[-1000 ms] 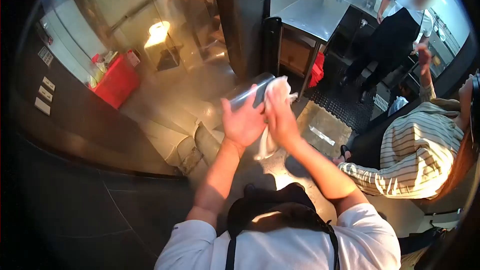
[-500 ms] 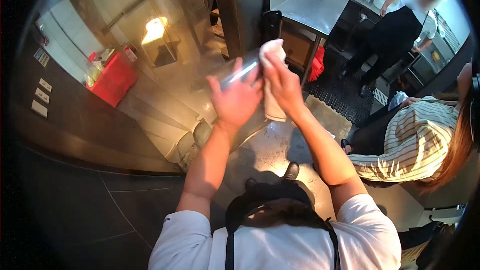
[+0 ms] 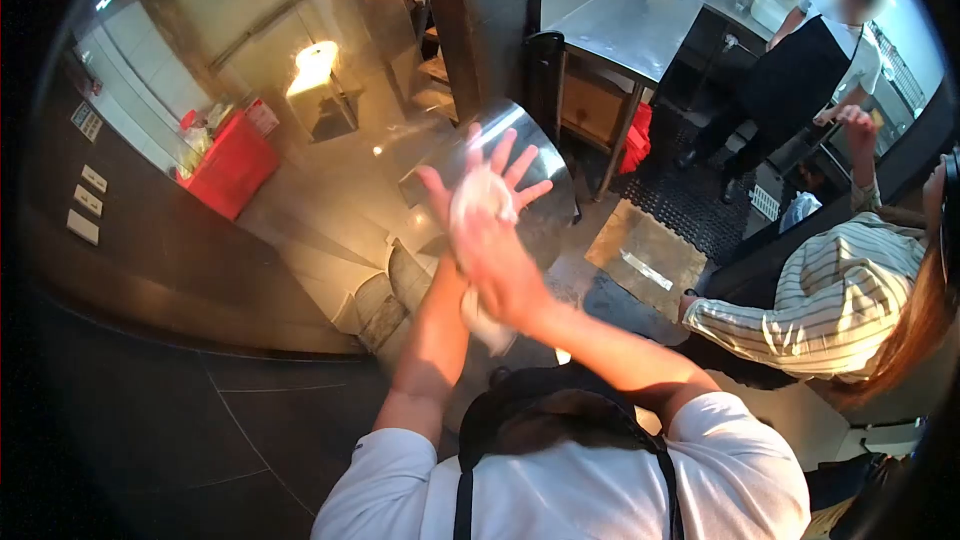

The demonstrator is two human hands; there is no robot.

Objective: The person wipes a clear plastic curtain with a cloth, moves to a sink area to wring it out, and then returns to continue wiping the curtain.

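Note:
My left hand [image 3: 500, 162] has its fingers spread wide against or just before a shiny, see-through curved surface [image 3: 545, 155]. Across my left palm and wrist lies my right hand [image 3: 503, 268], closed on a pale cloth [image 3: 486, 325]. Part of the cloth bunches over the left palm, and its lower end hangs below my right hand. Whether the left fingers touch the shiny surface I cannot tell.
A steel counter [image 3: 625, 20] stands ahead on the right, with a person in a dark apron [image 3: 800, 65] beyond it. Close on my right is a person in a striped shirt [image 3: 850, 290]. A red box [image 3: 230, 165] is at the left; a brown mat [image 3: 650, 255] lies on the floor.
My right hand has moved left and down with the cloth, over my left palm. More of the shiny curved surface shows. The person in stripes has raised a hand.

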